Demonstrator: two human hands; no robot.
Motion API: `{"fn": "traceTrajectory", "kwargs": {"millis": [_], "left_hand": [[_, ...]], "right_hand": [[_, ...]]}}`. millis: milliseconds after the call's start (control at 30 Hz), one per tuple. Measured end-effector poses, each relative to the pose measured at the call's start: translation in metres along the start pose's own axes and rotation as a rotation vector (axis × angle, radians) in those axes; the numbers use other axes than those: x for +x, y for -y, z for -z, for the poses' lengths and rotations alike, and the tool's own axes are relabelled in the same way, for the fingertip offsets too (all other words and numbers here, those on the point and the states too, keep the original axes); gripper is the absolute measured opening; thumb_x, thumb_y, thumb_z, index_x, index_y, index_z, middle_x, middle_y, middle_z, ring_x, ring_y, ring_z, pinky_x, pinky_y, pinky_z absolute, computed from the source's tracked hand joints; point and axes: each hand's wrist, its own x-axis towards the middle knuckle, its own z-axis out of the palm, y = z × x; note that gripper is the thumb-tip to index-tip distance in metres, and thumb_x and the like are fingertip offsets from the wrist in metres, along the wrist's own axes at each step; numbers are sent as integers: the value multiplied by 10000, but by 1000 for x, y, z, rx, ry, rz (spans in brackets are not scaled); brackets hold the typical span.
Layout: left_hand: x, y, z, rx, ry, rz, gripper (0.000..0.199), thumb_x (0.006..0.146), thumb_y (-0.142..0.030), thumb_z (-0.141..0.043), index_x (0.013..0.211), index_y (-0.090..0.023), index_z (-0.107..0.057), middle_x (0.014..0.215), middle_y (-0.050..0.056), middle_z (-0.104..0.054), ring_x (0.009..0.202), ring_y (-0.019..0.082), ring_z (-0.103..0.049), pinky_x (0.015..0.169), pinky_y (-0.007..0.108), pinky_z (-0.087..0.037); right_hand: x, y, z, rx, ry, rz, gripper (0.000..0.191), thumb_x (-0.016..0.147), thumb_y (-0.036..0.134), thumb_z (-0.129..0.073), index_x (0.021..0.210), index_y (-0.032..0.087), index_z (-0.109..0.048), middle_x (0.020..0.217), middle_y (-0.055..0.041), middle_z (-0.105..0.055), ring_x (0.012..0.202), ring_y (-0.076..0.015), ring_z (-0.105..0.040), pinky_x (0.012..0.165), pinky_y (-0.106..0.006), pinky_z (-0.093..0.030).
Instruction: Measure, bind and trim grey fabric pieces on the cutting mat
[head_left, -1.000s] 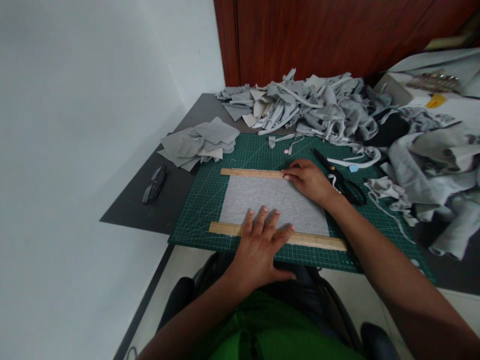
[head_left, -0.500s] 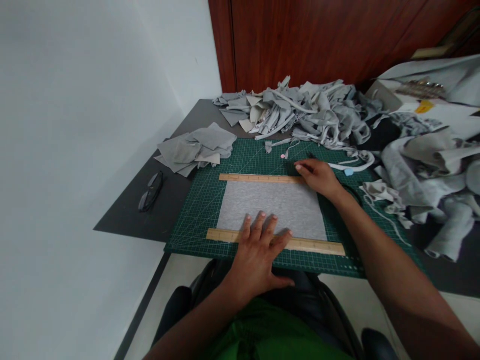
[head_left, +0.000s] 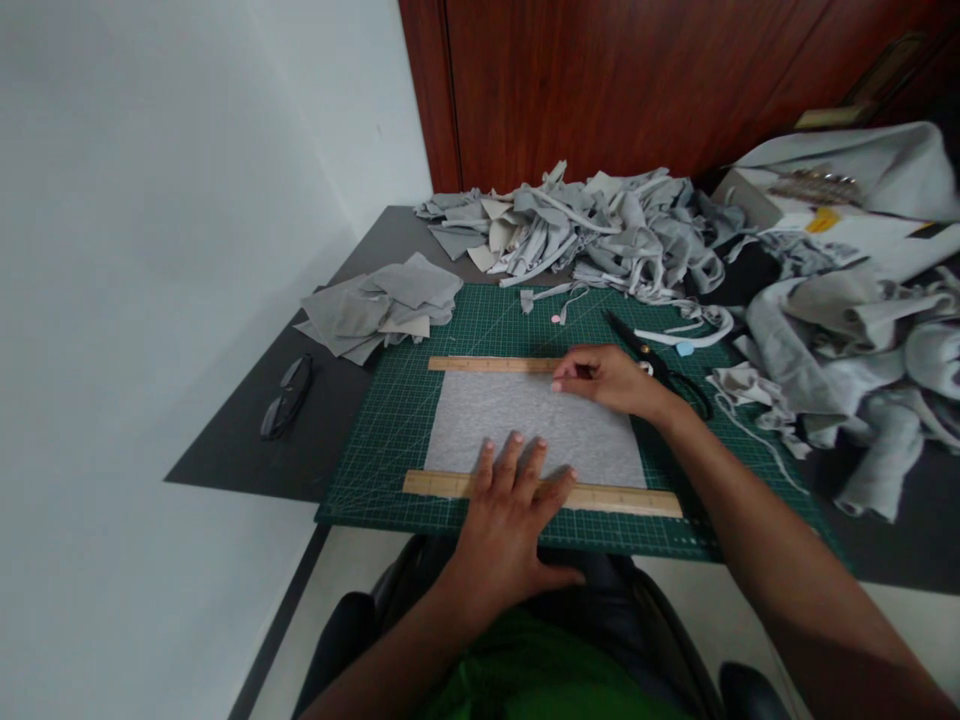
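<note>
A grey fabric rectangle (head_left: 517, 415) lies flat on the green cutting mat (head_left: 375, 440). One wooden ruler (head_left: 487, 364) runs along its far edge, and another wooden ruler (head_left: 622, 498) lies across its near edge. My left hand (head_left: 510, 520) rests with spread fingers on the near ruler, fingertips reaching the fabric. Over the far right part of the fabric is my right hand (head_left: 600, 378), thumb and fingers pinched together; whatever may be between them is too small to make out. It covers the far ruler's right part.
Black scissors (head_left: 652, 360) lie behind my right wrist, near a blue chalk piece (head_left: 684, 349) and a pink one (head_left: 556, 319). Grey fabric pieces (head_left: 382, 300) sit at the back left, glasses (head_left: 287, 397) at the left. Scraps (head_left: 615, 230) fill the back; a white box (head_left: 787, 205) stands right.
My right hand has moved left and toward me, from the far ruler's right end to over the fabric, uncovering the scissors. My left hand stays on the near ruler. The view has shifted slightly.
</note>
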Motion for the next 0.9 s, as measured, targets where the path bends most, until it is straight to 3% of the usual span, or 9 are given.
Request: {"fn": "traceTrajectory", "kwargs": {"millis": [133, 367, 500, 600, 667, 733, 833, 900], "left_hand": [[0, 0, 1, -8, -7, -3, 1094, 729, -897, -647, 1625, -345, -352, 1730, 113, -247, 1609, 419, -123, 1284, 663, -2], [-1, 2, 2, -21, -7, -21, 1112, 732, -927, -602, 1633, -331, -338, 1734, 126, -230, 1609, 427, -109, 1277, 676, -1], [-2, 2, 2, -17, -10, -22, 1081, 759, -901, -608, 1630, -316, -348, 1720, 136, -268, 1611, 417, -115, 1280, 671, -11], [-3, 2, 3, -27, -23, -25, 1062, 774, -879, -620, 1631, -313, -348, 1723, 136, -260, 1609, 417, -127, 1282, 672, -40], [-3, 2, 4, -40, -29, -28, 1069, 773, -876, -623, 1630, -297, -353, 1721, 141, -264, 1611, 417, -118, 1282, 676, -45], [-3, 2, 6, -56, -18, -35, 1066, 780, -872, -617, 1615, -251, -385, 1706, 151, -300, 1613, 411, -108, 1288, 671, -42], [-3, 2, 7, -69, 4, -30, 1029, 823, -821, -609, 1587, -159, -418, 1700, 179, -301, 1618, 394, -88, 1300, 646, -48], [-3, 3, 7, -64, 6, -17, 980, 875, -720, -609, 1606, -112, -368, 1712, 194, -255, 1623, 371, -62, 1307, 621, -54]], "right_hand": [[-3, 10, -6, 58, 330, -77, 353, 791, 514, -808, 804, 176, -709, 642, 61, -539, 583, -100, -445, 567, -243, -335], [-6, 20, -7, -12, 493, -52, 438, 709, 531, -879, 917, 187, -706, 788, 33, -599, 711, -136, -527, 627, -254, -394], [-11, 32, -15, -206, 460, -41, 396, 722, 468, -882, 939, 187, -705, 842, 17, -621, 762, -159, -564, 655, -261, -404], [-25, 49, -22, -344, 364, -45, 194, 836, 309, -792, 953, 186, -697, 905, -16, -655, 824, -179, -607, 728, -282, -434], [-41, 65, -30, -462, 249, -21, 112, 904, 225, -703, 1008, 186, -698, 1012, -65, -674, 923, -214, -637, 827, -330, -460], [-61, 84, -42, -551, 136, -20, 107, 952, 245, -650, 1019, 178, -699, 1026, -102, -674, 959, -257, -645, 874, -395, -476], [-93, 106, -67, -555, 123, -34, 163, 1007, 263, -560, 1004, 192, -706, 1009, -115, -699, 932, -279, -665, 877, -452, -508], [-112, 114, -84, -533, 114, -71, 157, 966, 206, -584, 1070, 211, -702, 1097, -124, -720, 1009, -303, -675, 928, -491, -516]]}}
